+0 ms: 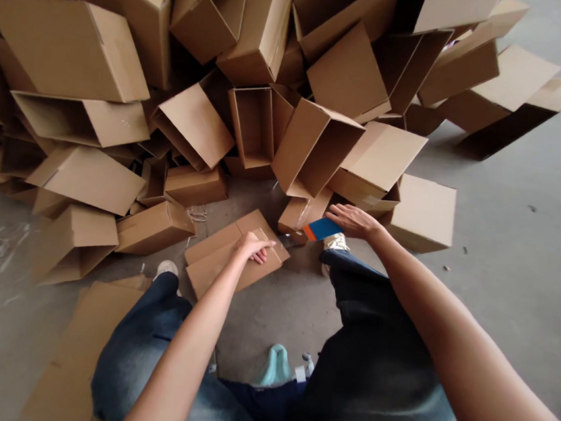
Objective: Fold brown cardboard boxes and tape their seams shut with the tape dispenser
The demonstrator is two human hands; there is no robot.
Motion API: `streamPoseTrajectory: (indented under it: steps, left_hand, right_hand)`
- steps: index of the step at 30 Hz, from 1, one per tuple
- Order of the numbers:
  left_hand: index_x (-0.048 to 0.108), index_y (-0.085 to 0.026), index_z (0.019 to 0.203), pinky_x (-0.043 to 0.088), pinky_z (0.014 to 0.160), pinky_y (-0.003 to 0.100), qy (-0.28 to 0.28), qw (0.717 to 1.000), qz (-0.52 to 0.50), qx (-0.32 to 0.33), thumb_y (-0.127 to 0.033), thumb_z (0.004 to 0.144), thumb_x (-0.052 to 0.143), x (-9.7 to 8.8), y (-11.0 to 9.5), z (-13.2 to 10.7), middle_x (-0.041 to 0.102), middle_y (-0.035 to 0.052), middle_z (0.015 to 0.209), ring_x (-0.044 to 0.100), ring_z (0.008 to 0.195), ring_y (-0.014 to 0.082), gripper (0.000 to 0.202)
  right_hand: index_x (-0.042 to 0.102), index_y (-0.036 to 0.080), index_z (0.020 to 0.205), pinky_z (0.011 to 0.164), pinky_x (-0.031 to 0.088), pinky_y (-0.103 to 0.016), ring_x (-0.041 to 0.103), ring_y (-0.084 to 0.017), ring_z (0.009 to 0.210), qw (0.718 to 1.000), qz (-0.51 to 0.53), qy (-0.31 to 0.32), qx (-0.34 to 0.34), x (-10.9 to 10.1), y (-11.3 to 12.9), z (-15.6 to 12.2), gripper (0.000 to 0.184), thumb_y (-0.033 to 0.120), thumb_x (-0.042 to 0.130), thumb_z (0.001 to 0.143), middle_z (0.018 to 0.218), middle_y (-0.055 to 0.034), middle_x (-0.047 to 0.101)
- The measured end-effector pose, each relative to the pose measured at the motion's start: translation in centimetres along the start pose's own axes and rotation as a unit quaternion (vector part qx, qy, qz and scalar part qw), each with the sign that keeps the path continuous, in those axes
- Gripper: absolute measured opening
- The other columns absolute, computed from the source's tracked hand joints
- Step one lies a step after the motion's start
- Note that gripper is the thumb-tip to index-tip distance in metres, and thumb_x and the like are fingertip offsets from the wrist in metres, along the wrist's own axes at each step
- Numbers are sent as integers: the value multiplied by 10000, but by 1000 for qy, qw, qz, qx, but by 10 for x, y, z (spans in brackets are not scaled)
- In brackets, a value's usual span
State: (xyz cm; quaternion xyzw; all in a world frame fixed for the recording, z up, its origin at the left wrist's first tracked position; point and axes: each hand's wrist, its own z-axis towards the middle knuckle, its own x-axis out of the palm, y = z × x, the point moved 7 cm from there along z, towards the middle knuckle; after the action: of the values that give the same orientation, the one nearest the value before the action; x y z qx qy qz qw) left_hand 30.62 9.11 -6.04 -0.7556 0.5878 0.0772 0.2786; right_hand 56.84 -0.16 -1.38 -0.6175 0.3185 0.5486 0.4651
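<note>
Left hand (256, 246) is curled over the edge of the flat cardboard box (221, 261) on the floor (504, 258) between the knees. Right hand (353, 221) holds a blue tool (323, 228) just beside a small box (301, 214). I'd say pin that flat one down firmly so it can't slide.

A heap of brown corrugated cardboard boxes (67, 51) covers the far part of the grey concrete floor (528, 261). One open rectangular box (311, 150) lies tilted at centre. A closed square box (423, 214) sits at the heap's right edge. A flat cardboard sheet (73, 349) lies lower left.
</note>
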Motion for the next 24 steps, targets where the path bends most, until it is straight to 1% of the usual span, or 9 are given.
streamPoseTrajectory:
  steps: [4, 6, 8, 12, 14, 17, 19, 22, 24]
  left_hand:
    - [636, -115, 595, 473, 464, 203, -12, 1000, 9, -4, -637, 657, 640, -2, -1, -3, 696, 121, 612, 678, 541, 182, 526]
    - [631, -115, 587, 473, 466, 202, -16, 1000, 7, 4, -632, 659, 642, -2, -2, -4, 696, 118, 611, 677, 541, 178, 522]
    - [627, -114, 582, 475, 467, 201, -17, 1000, 3, 10, -621, 665, 645, -2, -2, -5, 696, 117, 614, 677, 543, 176, 514]
    - [606, -112, 540, 480, 480, 191, -11, 1000, -5, 6, -590, 715, 618, -1, -2, -4, 698, 120, 624, 673, 538, 158, 509]
    - [590, -110, 510, 484, 490, 188, -3, 1000, -8, 3, -572, 740, 602, 0, -1, -4, 696, 121, 622, 667, 526, 147, 515]
    - [578, -113, 494, 487, 492, 191, -6, 1000, -15, 11, -556, 745, 604, 0, -2, -4, 691, 114, 608, 661, 514, 143, 510]
    - [573, -117, 490, 489, 489, 193, -8, 1000, -20, 11, -544, 744, 612, 0, -1, -2, 684, 106, 590, 658, 507, 144, 499]
    - [568, -118, 486, 495, 488, 194, -1, 1000, -24, 7, -543, 742, 617, 2, 1, 2, 672, 99, 562, 655, 499, 144, 499]
    - [567, -117, 485, 500, 492, 196, 2, 1000, -23, 4, -548, 741, 616, 2, 1, 4, 667, 99, 554, 653, 497, 144, 504]
  right_hand:
    - [488, 150, 1077, 675, 324, -284, 510, -189, 801, 999, 11, 3, -34, -2, 13, 10, 344, 150, 520, 734, 962, -95, 555]
    - [486, 145, 1077, 677, 323, -287, 512, -197, 823, 998, 13, 6, -54, -4, 20, 15, 351, 133, 510, 727, 968, -97, 555]
    - [489, 141, 1067, 676, 321, -288, 513, -199, 829, 998, 18, 9, -58, -7, 23, 19, 349, 124, 505, 719, 966, -98, 555]
    - [494, 152, 1050, 670, 314, -286, 513, -187, 792, 999, 35, 15, -39, -15, 19, 21, 352, 137, 521, 700, 943, -90, 556]
    - [499, 158, 1036, 674, 311, -286, 512, -190, 803, 999, 38, 12, -34, -20, 15, 20, 343, 140, 523, 694, 937, -87, 558]
    - [509, 161, 1019, 678, 307, -291, 507, -195, 803, 999, 38, 8, -14, -29, 5, 17, 324, 167, 532, 696, 923, -84, 560]
    - [515, 169, 1015, 681, 304, -292, 502, -193, 790, 999, 39, 5, 10, -35, -2, 15, 318, 192, 540, 699, 916, -80, 558]
    - [515, 183, 1035, 687, 300, -292, 498, -194, 788, 997, 35, -11, 65, -48, -13, 13, 322, 226, 541, 717, 913, -74, 552]
    - [511, 189, 1049, 694, 298, -295, 497, -199, 803, 996, 35, -20, 86, -57, -15, 12, 329, 239, 542, 725, 916, -75, 549]
